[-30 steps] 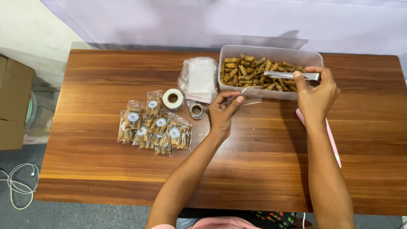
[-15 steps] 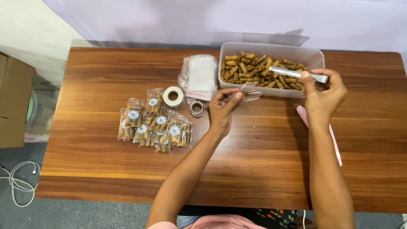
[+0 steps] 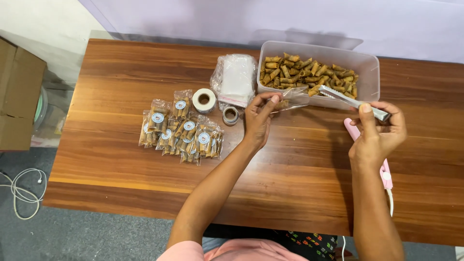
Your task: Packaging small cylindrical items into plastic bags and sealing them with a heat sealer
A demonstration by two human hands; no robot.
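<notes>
Head view looked straight down on a wooden table, and going from the biggest thing down, a clear plastic tub sat at the far right of it, filled with small golden rolled snacks. Left of the tub lay a stack of empty clear bags, and further left and nearer, a cluster of filled packets with round labels, with a roll of white tape and a smaller roll just beside them. A pink tool lay on the table under the right wrist. The right hand was clenched around the handle end of metal tongs, whose long axis ran from near right to far left, tips pointing into the tub among the snacks at its near edge. The left hand pinched a small clear bag between thumb and fingertips, just in front of the tub's near wall, its mouth seemingly turned right toward the tongs, though the film was too clear to be sure. To do this well, I judged the bag mouth should be held wide and close to the tub rim, and the tongs should grip lightly so the brittle rolls did not crush.
</notes>
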